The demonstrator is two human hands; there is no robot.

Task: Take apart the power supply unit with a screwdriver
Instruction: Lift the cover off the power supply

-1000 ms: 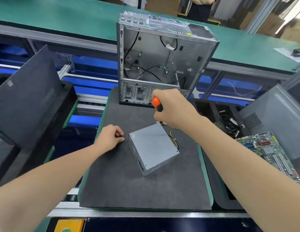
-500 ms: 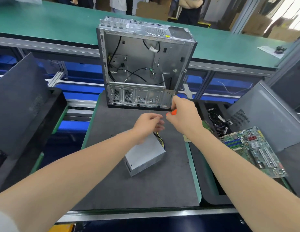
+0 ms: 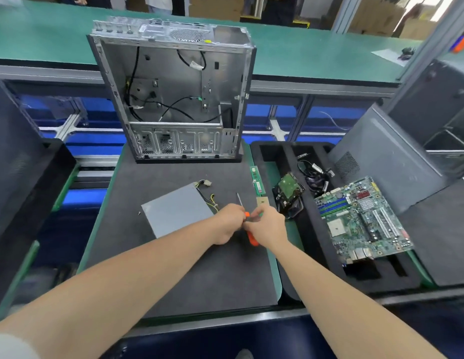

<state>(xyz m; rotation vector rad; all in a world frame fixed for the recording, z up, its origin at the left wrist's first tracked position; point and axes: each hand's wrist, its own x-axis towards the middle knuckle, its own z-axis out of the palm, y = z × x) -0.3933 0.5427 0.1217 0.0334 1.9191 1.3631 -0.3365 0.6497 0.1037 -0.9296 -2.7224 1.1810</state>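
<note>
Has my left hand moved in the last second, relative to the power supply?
Yes. The left hand was left of the power supply unit; now it is right of it, meeting the right hand at the screwdriver.

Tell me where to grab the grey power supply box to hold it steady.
Probably hold the power supply by its left edge, coming from the left. It lies flat on the mat, broad face up, and that side is free of wires; its cables leave the far corner, and the screwdriver is held at its right.

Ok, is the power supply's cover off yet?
No, shut: the power supply lies flat on the mat, grey cover in place, no internals showing; only its cables stick out.
</note>
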